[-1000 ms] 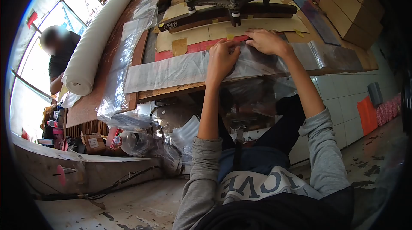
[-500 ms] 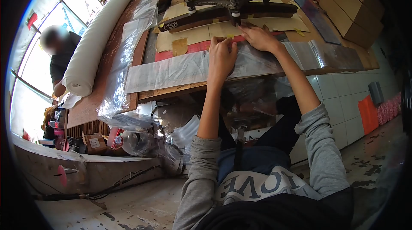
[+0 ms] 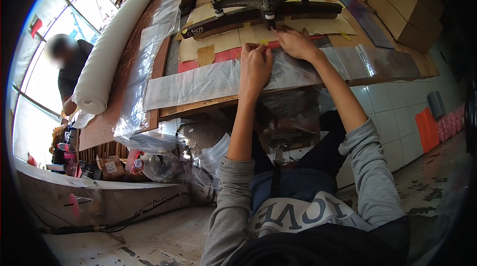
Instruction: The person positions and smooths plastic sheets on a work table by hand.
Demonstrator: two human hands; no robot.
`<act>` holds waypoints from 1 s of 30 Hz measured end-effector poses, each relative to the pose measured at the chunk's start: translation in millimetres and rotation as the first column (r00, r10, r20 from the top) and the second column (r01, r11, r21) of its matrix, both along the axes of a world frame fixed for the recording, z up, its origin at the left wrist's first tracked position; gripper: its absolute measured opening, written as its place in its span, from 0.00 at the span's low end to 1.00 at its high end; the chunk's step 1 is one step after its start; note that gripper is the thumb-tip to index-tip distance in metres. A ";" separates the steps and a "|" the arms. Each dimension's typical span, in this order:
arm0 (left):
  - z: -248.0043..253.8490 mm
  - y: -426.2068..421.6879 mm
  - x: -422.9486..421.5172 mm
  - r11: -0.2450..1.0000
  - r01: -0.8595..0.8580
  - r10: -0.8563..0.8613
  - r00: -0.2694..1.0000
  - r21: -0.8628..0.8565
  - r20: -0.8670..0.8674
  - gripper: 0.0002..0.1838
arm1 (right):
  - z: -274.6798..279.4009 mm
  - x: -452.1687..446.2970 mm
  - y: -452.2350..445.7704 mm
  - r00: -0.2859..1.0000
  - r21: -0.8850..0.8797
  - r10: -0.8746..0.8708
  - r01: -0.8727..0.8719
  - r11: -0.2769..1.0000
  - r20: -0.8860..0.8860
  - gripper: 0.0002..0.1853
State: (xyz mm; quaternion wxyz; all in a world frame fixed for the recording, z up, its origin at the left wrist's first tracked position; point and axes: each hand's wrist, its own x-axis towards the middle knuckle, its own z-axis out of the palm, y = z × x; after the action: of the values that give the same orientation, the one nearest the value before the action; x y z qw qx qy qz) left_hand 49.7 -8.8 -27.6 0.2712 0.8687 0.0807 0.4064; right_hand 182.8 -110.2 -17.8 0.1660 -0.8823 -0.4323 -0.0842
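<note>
While both hands meet over the far edge of the clear plastic strip, we take twelve o'clock as straight ahead of them. That strip lies along the near side of the table, from between eight and nine o'clock across to three. Just beyond it, toward nine, shows a red strip, then pale board. At twelve sits a dark bar.

Our left hand has its fingers curled and the thumb near the forefinger; we cannot make out whether they pinch anything. Our right hand points toward eleven, fingers bent and close together, the foremost tip just beside the lower end of the centre post; contact there is unclear, and so is any grip.

To do this well, we judge that the left hand should steady the strip's edge near the yellow tape, pressing lightly because thin film wrinkles easily. We should work with small finger movements, leaving our fingertips clear of the post and bar.
</note>
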 end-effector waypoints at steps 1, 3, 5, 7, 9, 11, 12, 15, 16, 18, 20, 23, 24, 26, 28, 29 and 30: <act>-1.0 0.3 0.7 0.998 -0.005 0.006 1.000 0.057 -0.013 0.13 | -1.8 -0.2 -0.3 1.000 0.042 -0.003 0.003 0.999 0.000 0.19; 0.1 2.6 0.8 0.985 -0.012 0.019 0.999 0.172 -0.036 0.14 | -4.6 3.1 0.1 0.999 0.078 0.043 -0.043 0.996 0.004 0.19; 7.8 10.9 4.5 0.972 -0.008 0.052 0.981 0.234 -0.186 0.16 | -7.1 6.3 -1.6 0.998 0.103 0.057 -0.057 0.993 0.009 0.18; 10.0 20.7 15.9 0.959 0.058 0.016 0.966 0.276 -0.257 0.18 | -4.7 1.6 -1.0 0.999 0.115 0.038 -0.039 0.993 0.013 0.18; 12.0 32.6 30.1 0.939 0.154 -0.078 0.966 0.308 -0.245 0.22 | -3.8 1.3 -3.3 1.000 0.102 0.028 -0.027 0.994 -0.009 0.19; 15.6 37.4 32.7 0.941 0.170 -0.028 0.901 0.293 -0.433 0.25 | -7.4 2.4 -2.3 0.999 0.120 0.033 -0.032 0.992 -0.005 0.19; 14.8 37.3 32.1 0.941 0.148 0.001 0.898 0.304 -0.441 0.25 | -8.2 3.3 -2.3 0.999 0.120 0.040 -0.039 0.992 -0.008 0.19; 12.8 35.8 30.4 0.932 0.087 0.089 0.886 0.351 -0.454 0.25 | -9.3 6.0 -1.9 0.999 0.116 0.051 -0.048 0.992 -0.017 0.20; 12.5 34.5 29.5 0.927 0.070 0.116 0.881 0.369 -0.458 0.26 | -8.8 6.2 -1.8 0.999 0.113 0.047 -0.044 0.993 -0.020 0.20; 12.2 32.5 29.3 0.929 0.057 0.125 0.882 0.366 -0.454 0.25 | -9.4 5.8 -2.8 0.999 0.114 0.045 -0.042 0.993 -0.024 0.20; 11.6 33.4 30.5 0.927 0.046 0.132 0.889 0.373 -0.438 0.25 | -10.1 6.3 -2.7 0.998 0.127 0.050 -0.047 0.991 -0.025 0.20; 6.9 35.1 32.2 0.923 0.044 0.129 0.901 0.382 -0.415 0.24 | -13.5 9.1 -1.6 0.999 0.134 0.054 -0.053 0.990 -0.006 0.20; 7.5 34.7 32.0 0.925 0.047 0.124 0.901 0.378 -0.416 0.24 | -13.5 8.7 -1.8 0.999 0.130 0.050 -0.050 0.990 -0.003 0.20; 8.3 33.8 31.6 0.925 0.045 0.124 0.903 0.377 -0.412 0.24 | -13.1 8.2 -1.6 0.999 0.122 0.045 -0.045 0.992 0.005 0.20; 7.8 33.1 32.4 0.923 0.036 0.133 0.905 0.384 -0.404 0.24 | -10.5 5.1 -2.9 0.999 0.128 0.039 -0.042 0.991 0.024 0.19; 7.4 33.5 32.8 0.922 0.039 0.128 0.907 0.385 -0.400 0.24 | -9.0 3.6 -3.3 0.999 0.132 0.037 -0.041 0.990 0.034 0.19; 6.8 34.0 33.1 0.922 0.042 0.124 0.910 0.386 -0.396 0.24 | -9.2 3.4 -3.2 0.999 0.136 0.035 -0.039 0.990 0.039 0.19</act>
State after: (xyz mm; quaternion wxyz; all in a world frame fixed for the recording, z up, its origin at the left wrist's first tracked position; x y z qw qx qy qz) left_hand 82.8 25.2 -20.8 0.0630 0.9691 0.0732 0.2270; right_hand 186.2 -113.4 -26.9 0.2196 -0.8590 -0.4448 -0.1266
